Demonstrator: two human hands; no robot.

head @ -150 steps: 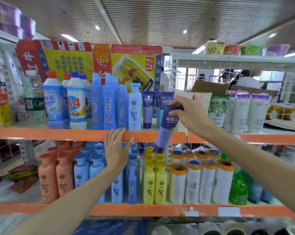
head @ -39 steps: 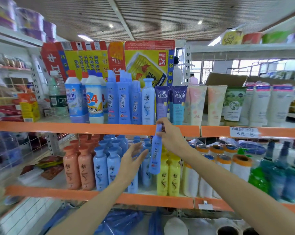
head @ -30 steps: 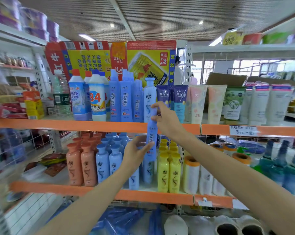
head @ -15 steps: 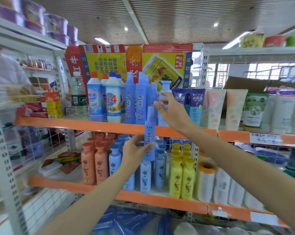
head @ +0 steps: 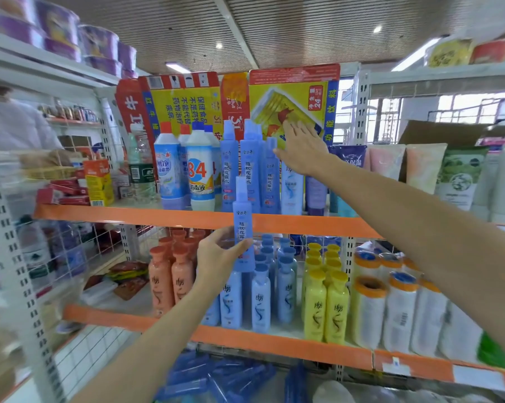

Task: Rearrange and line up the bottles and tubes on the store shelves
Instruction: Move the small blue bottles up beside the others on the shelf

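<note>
A single wide-angle head camera faces a store shelving unit straight on and close, within arm's reach. It looks level across the orange upper shelf (head: 146, 214), slightly down on the lower shelf (head: 274, 346), with ceiling above. Edges bend and blur.

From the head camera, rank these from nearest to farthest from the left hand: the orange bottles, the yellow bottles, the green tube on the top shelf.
1. Orange bottles, lower shelf, just left of the left hand.
2. Yellow bottles, lower shelf, to its right.
3. Green tube, upper shelf, far right.
</note>
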